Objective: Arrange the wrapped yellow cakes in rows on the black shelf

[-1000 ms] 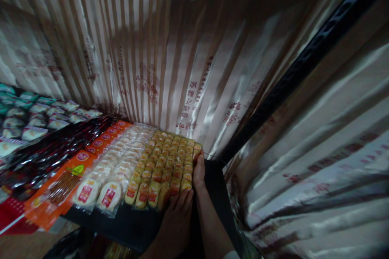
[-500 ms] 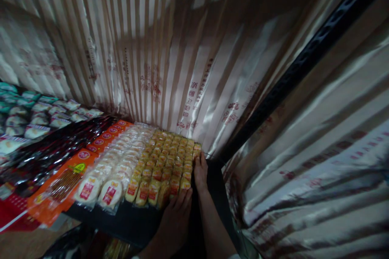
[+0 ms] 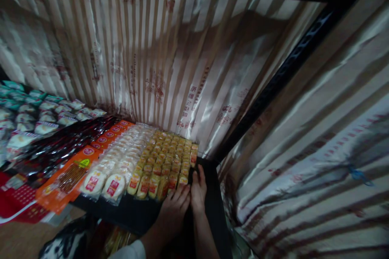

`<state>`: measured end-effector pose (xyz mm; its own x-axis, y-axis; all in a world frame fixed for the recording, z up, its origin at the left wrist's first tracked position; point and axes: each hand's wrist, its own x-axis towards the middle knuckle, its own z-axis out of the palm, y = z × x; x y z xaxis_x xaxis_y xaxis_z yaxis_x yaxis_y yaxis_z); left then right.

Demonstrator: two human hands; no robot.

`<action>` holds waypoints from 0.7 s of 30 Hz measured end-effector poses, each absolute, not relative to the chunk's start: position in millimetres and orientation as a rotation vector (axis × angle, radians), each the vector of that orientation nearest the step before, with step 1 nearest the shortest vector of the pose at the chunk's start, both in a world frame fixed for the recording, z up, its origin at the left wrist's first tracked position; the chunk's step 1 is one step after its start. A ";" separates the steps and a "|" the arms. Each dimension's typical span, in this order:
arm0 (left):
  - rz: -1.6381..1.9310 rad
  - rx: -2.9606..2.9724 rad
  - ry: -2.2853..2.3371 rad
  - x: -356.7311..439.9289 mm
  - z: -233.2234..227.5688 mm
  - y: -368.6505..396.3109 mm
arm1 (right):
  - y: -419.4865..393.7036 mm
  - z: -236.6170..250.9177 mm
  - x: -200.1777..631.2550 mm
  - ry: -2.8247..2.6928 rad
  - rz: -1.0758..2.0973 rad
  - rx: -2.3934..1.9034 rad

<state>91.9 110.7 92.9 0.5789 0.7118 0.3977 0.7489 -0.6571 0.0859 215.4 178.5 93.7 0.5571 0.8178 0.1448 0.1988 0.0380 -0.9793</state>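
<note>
A striped satin curtain (image 3: 170, 68) backs the dark bench (image 3: 133, 216), where we see snack packets laid in close rows: green-and-white packs (image 3: 39, 115) far left, orange sleeves (image 3: 71, 170), pale round cakes (image 3: 117, 166), then the yellow pastry packets (image 3: 167, 160) at the right end. That yellow block looks nearly squared off (only its near right corner seems left to settle, we judge). Our left hand (image 3: 174, 206) rests flat, fingers spread, on the near corner packets; our right hand (image 3: 198, 188) lies open against the block's right edge, neither grip closed on anything.
</note>
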 end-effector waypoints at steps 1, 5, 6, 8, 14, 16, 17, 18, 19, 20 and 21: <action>-0.659 -2.684 -1.236 92.1 93.1 110.5 | 168.8 93.7 213.4 -0.927 0.574 -1.493; -0.940 -2.451 -1.261 90.4 95.5 101.7 | 127.0 98.6 202.9 -1.038 0.413 -1.502; -1.007 -2.379 -1.289 87.4 96.1 97.0 | 117.0 99.8 198.6 -1.101 0.356 -1.488; -1.095 -2.250 -1.372 75.8 96.4 85.9 | 99.5 100.2 187.1 -1.272 0.248 -1.451; -1.121 -2.007 -1.764 10.4 93.9 70.2 | 79.9 89.9 139.8 -1.558 0.031 -1.457; -1.069 -1.988 -1.808 -5.6 93.3 76.0 | 83.3 89.4 127.3 -1.634 -0.028 -1.459; -1.044 -1.968 -1.810 -10.5 92.8 80.0 | 85.9 90.2 122.7 -1.683 -0.068 -1.456; -1.019 -1.950 -1.801 -13.6 92.0 84.3 | 88.6 91.3 119.4 -1.733 -0.113 -1.452; -0.994 -1.937 -1.791 -15.1 91.1 88.5 | 91.1 92.5 117.1 -1.778 -0.157 -1.452; -0.974 -1.930 -1.784 -15.5 90.2 92.3 | 93.3 93.6 115.9 -1.811 -0.191 -1.457; -0.960 -1.925 -1.783 -15.2 89.6 95.5 | 95.1 94.3 115.4 -1.825 -0.214 -1.471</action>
